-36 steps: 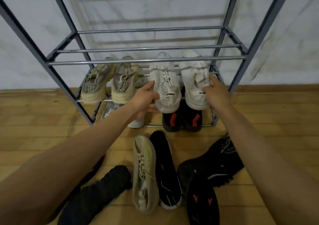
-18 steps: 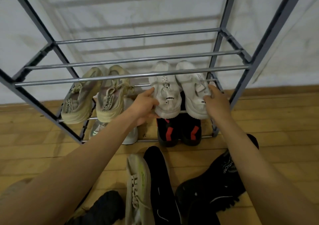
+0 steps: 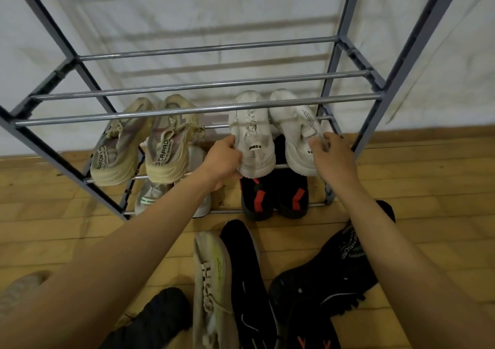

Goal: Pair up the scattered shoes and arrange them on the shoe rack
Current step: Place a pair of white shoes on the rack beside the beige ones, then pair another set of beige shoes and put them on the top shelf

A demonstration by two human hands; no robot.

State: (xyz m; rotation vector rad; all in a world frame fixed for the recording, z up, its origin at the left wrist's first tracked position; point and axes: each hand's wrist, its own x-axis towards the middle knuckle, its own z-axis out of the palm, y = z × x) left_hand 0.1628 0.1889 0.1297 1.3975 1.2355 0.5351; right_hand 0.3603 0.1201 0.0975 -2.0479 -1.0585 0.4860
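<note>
A grey metal shoe rack (image 3: 203, 84) stands against a white wall. On its second-lowest shelf, at the right, two white sneakers lie side by side, toes to the wall. My left hand (image 3: 223, 162) grips the heel of the left white sneaker (image 3: 251, 134). My right hand (image 3: 333, 157) holds the heel of the right white sneaker (image 3: 294, 126). A beige pair (image 3: 142, 142) rests on the same shelf at the left. Below, a black pair with red marks (image 3: 276, 198) and a pale grey shoe (image 3: 150, 197) sit on the bottom shelf.
Loose shoes lie on the wooden floor in front of the rack: a beige shoe with yellow-green trim (image 3: 211, 284), a black shoe (image 3: 249, 279), a chunky black sneaker (image 3: 332, 276), another black shoe (image 3: 310, 332) and a dark one (image 3: 155, 319). The upper shelves hold nothing.
The camera has moved closer and lower, so the rack looms larger. Both hands stay on the white sneakers' heels; the shoes sit slightly deeper on the shelf.
</note>
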